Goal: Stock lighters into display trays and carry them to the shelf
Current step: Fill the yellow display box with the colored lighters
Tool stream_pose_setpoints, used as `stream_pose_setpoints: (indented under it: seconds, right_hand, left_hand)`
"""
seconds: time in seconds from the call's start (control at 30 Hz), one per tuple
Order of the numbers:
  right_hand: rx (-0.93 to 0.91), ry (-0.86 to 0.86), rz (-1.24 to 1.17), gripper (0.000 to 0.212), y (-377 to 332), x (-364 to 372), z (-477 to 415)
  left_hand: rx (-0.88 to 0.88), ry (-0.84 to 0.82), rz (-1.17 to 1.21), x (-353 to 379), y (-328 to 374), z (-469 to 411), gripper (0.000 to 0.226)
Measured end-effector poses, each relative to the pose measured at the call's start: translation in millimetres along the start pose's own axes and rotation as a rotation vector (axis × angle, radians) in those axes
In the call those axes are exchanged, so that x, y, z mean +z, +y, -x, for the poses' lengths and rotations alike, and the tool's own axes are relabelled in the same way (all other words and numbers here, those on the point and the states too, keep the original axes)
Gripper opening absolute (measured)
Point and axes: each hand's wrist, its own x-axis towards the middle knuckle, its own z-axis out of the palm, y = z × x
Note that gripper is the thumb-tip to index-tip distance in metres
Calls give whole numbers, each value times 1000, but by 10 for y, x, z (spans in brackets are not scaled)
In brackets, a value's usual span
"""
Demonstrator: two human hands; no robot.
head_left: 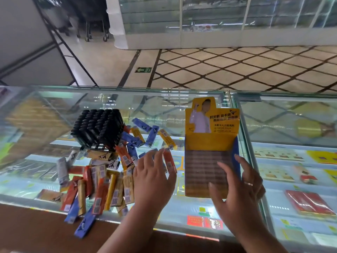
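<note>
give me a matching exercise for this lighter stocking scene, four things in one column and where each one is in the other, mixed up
Things:
1. black plastic block of packed lighters
2. yellow cardboard display tray
3. left hand
4. right hand

Places:
a. over the near end of the tray
b. right of the loose pile, printed back card raised
c. fingers spread over the loose wrapped lighters
d. on the far side of the loose pile

Pairs: 1-d, 2-b, 3-c, 4-a

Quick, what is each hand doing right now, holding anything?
Left hand: open, fingers spread over the loose lighters, gripping none.
Right hand: open, straight fingers on the display tray.
</note>
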Motion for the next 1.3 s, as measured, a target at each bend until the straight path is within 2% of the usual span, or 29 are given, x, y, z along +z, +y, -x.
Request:
stream_pose_setpoints:
  seconds: [0.07,0.13,0.43,0.67,0.8,0.97,1.03,1.13,1.3]
  right_hand:
    - [-24,6,0,53,-46,29,-18]
    - [-31,1,3,54,-79,51,-30]
    - [-38,-37,37,54,-151,82,-4]
    - [-22,13,38,54,-181,138,-29]
    - [-16,42,42,56,-179,163,-67]
    - [-2,46,45,56,-163,184,-92]
    - [5,45,46,56,-163,189,-103]
    - [19,34,50,57,-167,190,-116]
    - [31,7,39,57,-162,196,-126]
  left_hand:
    - [-129,-121,-91,-18,11,-122,53]
    - [-181,-168,-118,-8,63,-236,56]
    - [-104,-211,-117,47,-34,-927,64]
    - [-251,-324,-163,154,-252,-1474,76]
    - [-167,-326,-262,164,-241,-1516,69]
    - [-22,-326,-226,113,-296,-1307,75]
    - [23,-320,-210,89,-302,-1238,70]
    - [35,-326,-158,57,-292,-1178,57]
    - [-10,-401,-177,34,-185,-1189,71]
